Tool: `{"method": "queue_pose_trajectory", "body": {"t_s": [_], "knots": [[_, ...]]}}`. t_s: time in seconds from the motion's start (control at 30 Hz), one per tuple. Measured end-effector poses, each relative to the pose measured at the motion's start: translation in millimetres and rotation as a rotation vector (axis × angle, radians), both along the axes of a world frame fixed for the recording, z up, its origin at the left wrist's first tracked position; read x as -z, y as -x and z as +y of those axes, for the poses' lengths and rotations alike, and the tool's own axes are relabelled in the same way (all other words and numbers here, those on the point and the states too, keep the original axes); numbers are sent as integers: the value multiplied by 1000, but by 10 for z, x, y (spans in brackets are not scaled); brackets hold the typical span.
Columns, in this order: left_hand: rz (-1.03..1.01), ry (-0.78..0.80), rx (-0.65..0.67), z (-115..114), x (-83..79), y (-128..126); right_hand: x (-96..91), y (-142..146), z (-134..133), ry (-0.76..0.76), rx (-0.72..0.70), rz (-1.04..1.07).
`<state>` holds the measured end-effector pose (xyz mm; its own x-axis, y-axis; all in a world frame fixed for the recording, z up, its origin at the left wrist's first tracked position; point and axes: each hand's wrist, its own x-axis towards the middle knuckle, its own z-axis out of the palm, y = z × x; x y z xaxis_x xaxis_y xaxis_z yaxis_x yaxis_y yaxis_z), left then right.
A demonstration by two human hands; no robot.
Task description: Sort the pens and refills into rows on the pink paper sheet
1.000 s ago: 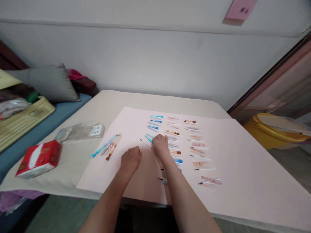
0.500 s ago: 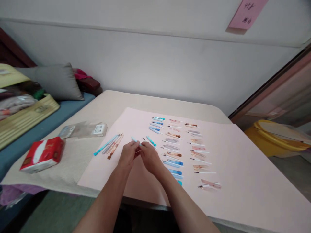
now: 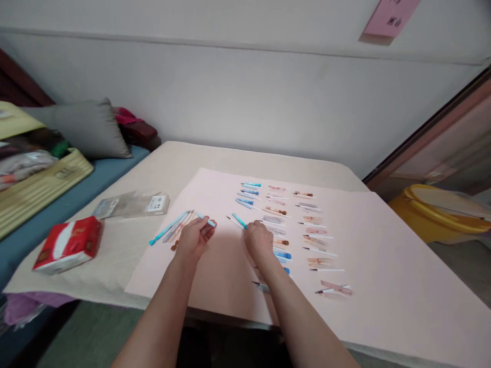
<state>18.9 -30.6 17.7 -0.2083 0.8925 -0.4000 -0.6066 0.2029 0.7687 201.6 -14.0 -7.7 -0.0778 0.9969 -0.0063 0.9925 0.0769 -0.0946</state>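
A pink sheet (image 3: 376, 286) covers the table, with rows of small nail brushes and their caps (image 3: 276, 220) laid out on it. My left hand (image 3: 195, 238) is closed on a light blue brush piece (image 3: 206, 221), just right of a small bundle of assembled brushes (image 3: 172, 228). My right hand (image 3: 260, 240) rests with curled fingers on the sheet beside a loose blue piece (image 3: 239, 221) and a thin black-tipped brush (image 3: 232, 221); whether it grips anything is hidden.
A red tissue pack (image 3: 68, 244) and a clear plastic packet (image 3: 132, 204) lie left of the sheet. A grey pillow (image 3: 88, 128) and a yellow box (image 3: 38, 186) sit on the blue bed at left. A yellow tub (image 3: 437, 214) stands at right.
My hands met over the sheet half a second ago and have since parted. The left moved left holding the blue piece; the right went back to the rows.
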Motion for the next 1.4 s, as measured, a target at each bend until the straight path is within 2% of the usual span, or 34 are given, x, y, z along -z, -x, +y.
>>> {"method": "queue_pose_trajectory", "body": {"t_s": [0.23,0.33,0.47,0.57,0.7,0.83,1.0,1.4], "knots": [[-146,5,-15,18,-35,86,52,78,-50,16,-45,45],[-226,39,-64,33,-40,107,2,100,-70,19,-52,73],[-316,69,-102,47,-44,131,-235,104,-153,-67,-46,236],[-350,51,-112,58,-41,159,-461,99,-306,-199,-154,517],[-385,36,-136,66,-34,188,-645,100,-547,-313,-295,668],[-424,48,-137,63,-40,179,-686,117,-682,-405,-393,665],[-395,54,-152,73,-59,137,-695,153,-709,-451,-445,637],[-253,-28,-93,34,-50,65,-714,185,-696,-455,-384,585]]}}
